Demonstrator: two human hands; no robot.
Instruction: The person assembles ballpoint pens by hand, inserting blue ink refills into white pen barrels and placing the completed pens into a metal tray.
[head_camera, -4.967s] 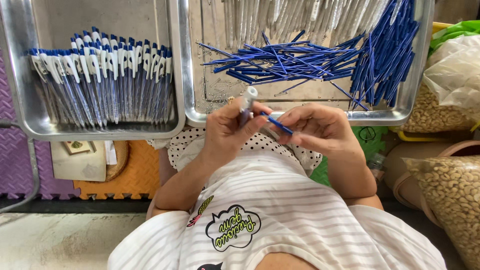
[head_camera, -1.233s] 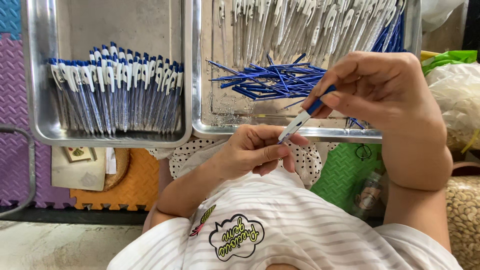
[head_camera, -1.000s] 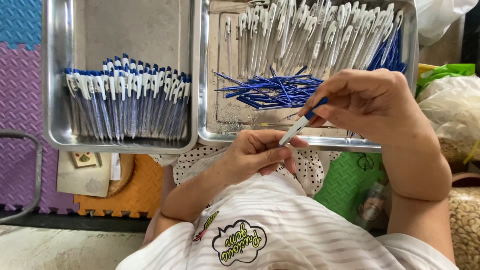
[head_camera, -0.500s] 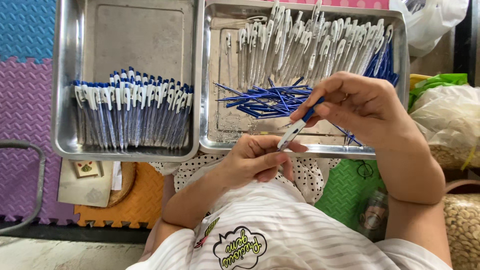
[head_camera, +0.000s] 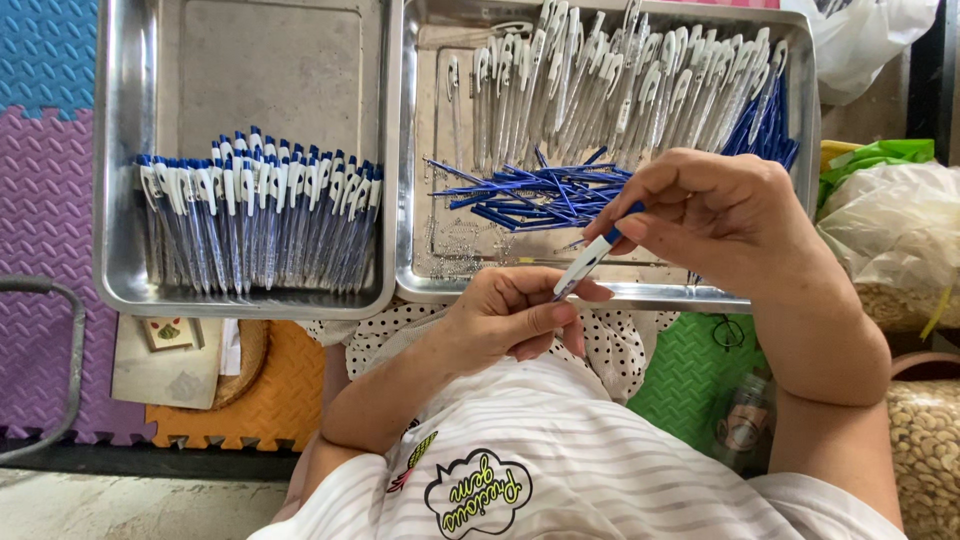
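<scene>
I am pinching a light, stiff, slippery pen (head_camera: 588, 262) between my right hand (head_camera: 715, 215) and my left hand (head_camera: 515, 318), gripping its ends.

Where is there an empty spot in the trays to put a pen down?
The left tray has bare metal behind its row of finished pens. The right tray is crowded: white pen shells fill the back and blue refills the middle, leaving a bare strip along its front left.
</scene>
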